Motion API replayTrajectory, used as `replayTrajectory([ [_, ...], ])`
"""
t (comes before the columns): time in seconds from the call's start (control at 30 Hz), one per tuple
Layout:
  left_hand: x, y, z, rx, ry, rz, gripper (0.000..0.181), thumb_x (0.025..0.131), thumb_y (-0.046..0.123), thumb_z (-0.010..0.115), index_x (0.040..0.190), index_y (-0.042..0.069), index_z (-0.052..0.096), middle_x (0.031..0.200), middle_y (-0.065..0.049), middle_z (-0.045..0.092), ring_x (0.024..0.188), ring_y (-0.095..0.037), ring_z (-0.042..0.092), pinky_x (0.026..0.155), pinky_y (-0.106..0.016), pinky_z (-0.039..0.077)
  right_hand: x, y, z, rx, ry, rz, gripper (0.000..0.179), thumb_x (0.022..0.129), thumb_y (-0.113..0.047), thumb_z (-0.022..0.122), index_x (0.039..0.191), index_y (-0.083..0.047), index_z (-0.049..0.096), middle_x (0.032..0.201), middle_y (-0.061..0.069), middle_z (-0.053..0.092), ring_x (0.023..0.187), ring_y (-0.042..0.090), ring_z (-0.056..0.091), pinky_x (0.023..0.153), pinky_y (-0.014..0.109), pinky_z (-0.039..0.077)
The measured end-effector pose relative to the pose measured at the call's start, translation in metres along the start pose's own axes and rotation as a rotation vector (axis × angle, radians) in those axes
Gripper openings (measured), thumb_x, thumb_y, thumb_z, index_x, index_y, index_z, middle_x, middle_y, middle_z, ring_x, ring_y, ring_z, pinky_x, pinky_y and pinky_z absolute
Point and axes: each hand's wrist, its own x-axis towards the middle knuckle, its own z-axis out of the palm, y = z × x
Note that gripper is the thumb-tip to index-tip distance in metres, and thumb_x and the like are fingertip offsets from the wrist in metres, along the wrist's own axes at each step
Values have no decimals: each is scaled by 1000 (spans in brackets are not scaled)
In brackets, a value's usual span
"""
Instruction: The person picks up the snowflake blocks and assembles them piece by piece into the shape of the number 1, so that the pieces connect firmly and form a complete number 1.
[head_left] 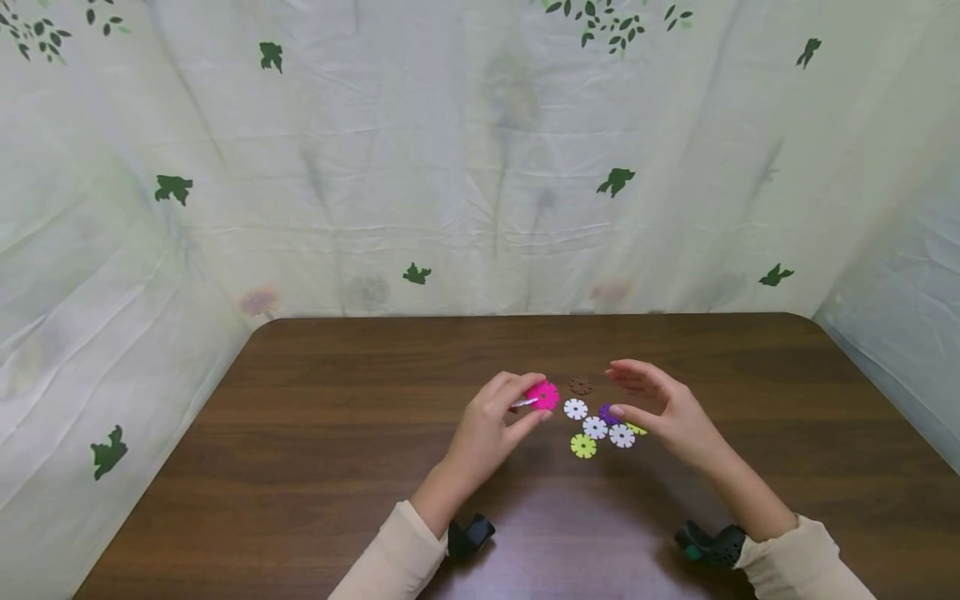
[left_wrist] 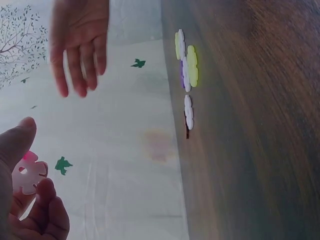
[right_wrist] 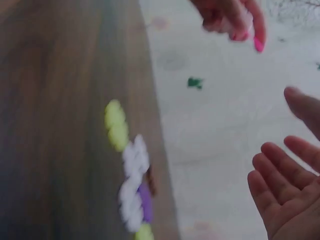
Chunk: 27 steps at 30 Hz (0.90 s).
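My left hand pinches a bright pink notched disc between thumb and fingers, above the table. A white notched disc is in the same grip, set at an angle to the pink one; whether they interlock I cannot tell. Off to the right, my right hand holds nothing, its fingers extended and thumb apart. Between and below the hands lie loose discs: white, brown, purple and yellow-green. Another yellow-green disc is partly hidden by the right hand.
The discs lie on a brown wooden table with rounded far corners. A pale curtain with green bird and leaf prints hangs behind it and along the sides. Each wrist carries a dark strapped device.
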Motion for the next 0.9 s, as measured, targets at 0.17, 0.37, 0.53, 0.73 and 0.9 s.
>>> replayTrajectory([
  [0.17, -1, -2, 1, 23, -6, -4, 43, 69, 10, 77, 109, 7, 61, 90, -1, 58, 72, -12, 54, 63, -16, 45, -9, 20, -8, -83, -7, 2, 53, 79, -13, 70, 126, -6, 47, 122, 9, 52, 111, 14, 48, 88, 17, 37],
  [0.37, -1, -1, -1, 65, -21, -31, 42, 69, 12, 77, 108, 9, 62, 90, 1, 59, 66, -9, 48, 56, -17, 40, -17, 40, -13, -124, -10, 49, 55, 79, -16, 70, 126, -4, 46, 123, 13, 51, 112, 15, 47, 86, 13, 36],
  [0.53, -1, -1, -2, 63, -31, -37, 42, 70, 13, 77, 108, 8, 62, 90, 1, 59, 66, -9, 47, 56, -16, 40, -19, 53, -16, -129, -34, 85, 55, 80, -17, 69, 126, 0, 45, 124, 16, 50, 112, 29, 47, 87, 21, 39],
  [0.73, -1, -1, -2, 57, -35, -32, 40, 71, 13, 76, 108, 9, 61, 90, 0, 59, 67, -9, 48, 57, -17, 41, -21, 65, -17, -189, -62, 106, 51, 80, -17, 68, 123, 1, 48, 119, 18, 53, 105, 31, 52, 84, 38, 43],
  [0.9, -1, -2, -1, 52, -40, -35, 40, 71, 12, 76, 108, 9, 61, 89, 0, 59, 67, -9, 48, 57, -17, 41, -21, 78, -18, -234, -78, 65, 43, 81, -14, 67, 118, 3, 53, 115, 16, 54, 101, 28, 52, 83, 29, 44],
])
